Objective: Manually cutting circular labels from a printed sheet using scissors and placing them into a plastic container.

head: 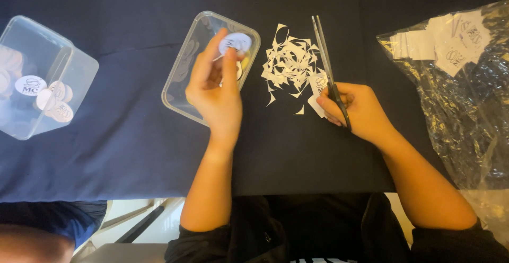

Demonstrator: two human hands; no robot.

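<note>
White round paper label (pixel 235 42) pinched in left hand (pixel 214 91) fingertips over the clear tub (pixel 183 72); right hand (pixel 356 109) fingers grip closed scissors (pixel 328 69), so dropping it in looks next.

Plastic bag (pixel 466 99) cut off rightward

A round white paper sticker (pixel 236 42) with a dark printed mark is pinched upright above a clear plastic tub (pixel 180 77). Black-handled scissors (pixel 327 67) lie nearly closed, blades pointing away, beside white paper offcuts (pixel 289 64).
</note>
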